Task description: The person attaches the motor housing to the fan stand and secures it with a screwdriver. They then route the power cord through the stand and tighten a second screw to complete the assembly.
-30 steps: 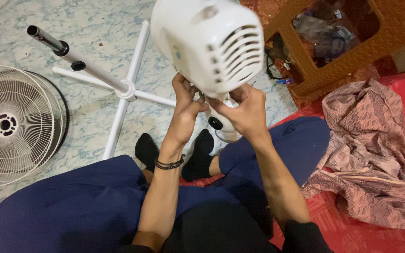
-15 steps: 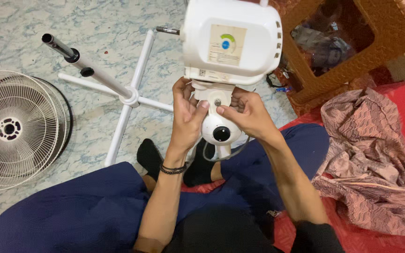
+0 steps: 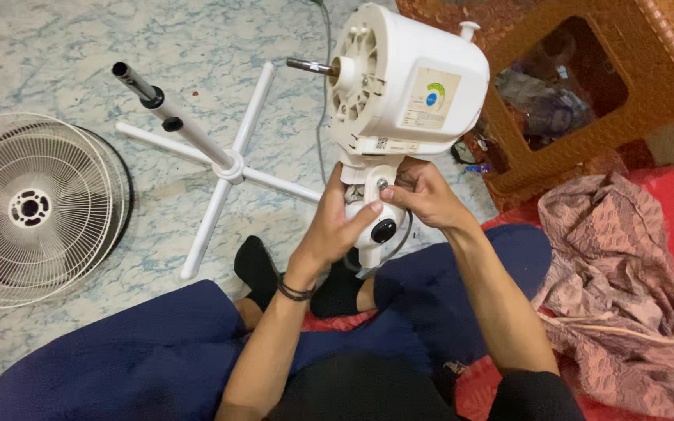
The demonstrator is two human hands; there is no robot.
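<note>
While my left hand wraps the round white plastic neck joint under the boxy white fan motor housing above my knees, my right hand pinches its small bolt, probably needing careful turning next.

Cream rectangular label on white motor housing

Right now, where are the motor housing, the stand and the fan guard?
Motor housing point(image 3: 423, 66): head view, on its white side wall, above the sticker.
Stand point(image 3: 230, 164): head view, on the hub where the four white legs meet.
Fan guard point(image 3: 29, 208): head view, on the round centre of the wire grille.
</note>
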